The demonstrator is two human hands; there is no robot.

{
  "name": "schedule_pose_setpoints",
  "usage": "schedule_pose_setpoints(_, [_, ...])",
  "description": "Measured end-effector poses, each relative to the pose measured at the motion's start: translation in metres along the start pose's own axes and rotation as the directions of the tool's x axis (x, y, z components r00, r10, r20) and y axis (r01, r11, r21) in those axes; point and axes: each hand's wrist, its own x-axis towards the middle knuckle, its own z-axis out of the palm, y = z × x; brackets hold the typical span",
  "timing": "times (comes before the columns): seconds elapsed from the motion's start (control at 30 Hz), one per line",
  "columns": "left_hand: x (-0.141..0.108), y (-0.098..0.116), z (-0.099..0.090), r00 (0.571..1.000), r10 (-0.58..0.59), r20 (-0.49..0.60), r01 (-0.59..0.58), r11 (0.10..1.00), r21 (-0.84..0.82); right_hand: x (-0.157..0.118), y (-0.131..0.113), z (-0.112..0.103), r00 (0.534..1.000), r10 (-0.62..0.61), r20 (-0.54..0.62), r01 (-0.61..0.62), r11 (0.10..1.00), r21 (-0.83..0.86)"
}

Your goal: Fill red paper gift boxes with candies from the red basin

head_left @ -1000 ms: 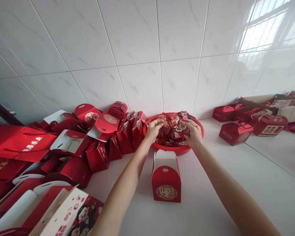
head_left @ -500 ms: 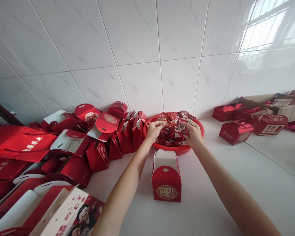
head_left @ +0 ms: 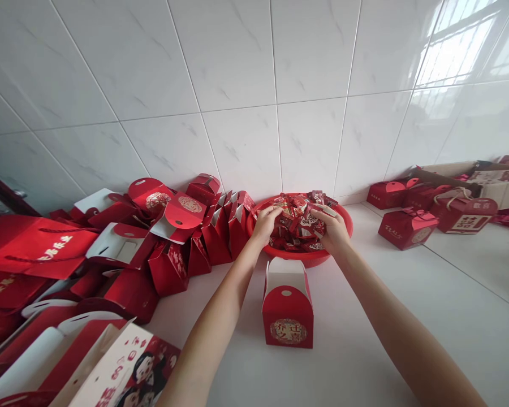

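Note:
A red plastic basin (head_left: pixel 309 259) full of red-wrapped candies (head_left: pixel 294 223) stands against the tiled wall. Over its left side is my left hand (head_left: pixel 265 225), fingers pinched together at the candies; what they hold, if anything, is hidden. My right hand (head_left: pixel 336 229) reaches in from the right, its thumb and fingers closed on a red candy packet (head_left: pixel 310 220) with white lettering. In front of the basin, between my forearms, an upright red gift box (head_left: pixel 287 308) has its top open, showing a white inside and gold characters on the front.
Red gift boxes (head_left: pixel 169 263) crowd the left side, some open. A red bag (head_left: pixel 42 246) with rope handles and a box printed with cartoon figures (head_left: pixel 142 367) lie nearer. Closed red boxes (head_left: pixel 408 228) and a cardboard carton (head_left: pixel 504 189) are on the right of the white counter (head_left: pixel 343 339).
Both hands stay at the basin with only slight finger movement among the candies. The gift box in front has not moved.

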Motion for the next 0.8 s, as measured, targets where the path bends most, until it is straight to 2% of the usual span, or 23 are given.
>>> schedule_pose_setpoints(0.2, [-0.001, -0.001, 0.001, 0.994, 0.11, -0.023, -0.11, 0.994, 0.022, -0.002, -0.002, 0.001, 1.0, 0.0, 0.023, -0.001, 1.0, 0.02])
schedule_pose_setpoints(0.53, [-0.004, 0.007, 0.002, 0.999, -0.006, -0.04, 0.005, 0.999, -0.044, -0.004, -0.005, 0.002, 1.0, 0.024, -0.009, -0.024, 0.999, 0.024])
schedule_pose_setpoints(0.67, [-0.005, 0.011, 0.002, 0.998, -0.06, 0.014, 0.061, 0.99, -0.13, 0.0, -0.003, 0.0, 1.0, 0.021, 0.006, -0.021, 1.0, 0.019])
schedule_pose_setpoints(0.8, [-0.008, 0.013, 0.002, 0.993, -0.056, 0.101, 0.076, 0.977, -0.199, 0.004, -0.001, -0.003, 0.999, 0.039, 0.033, -0.041, 0.999, 0.036])
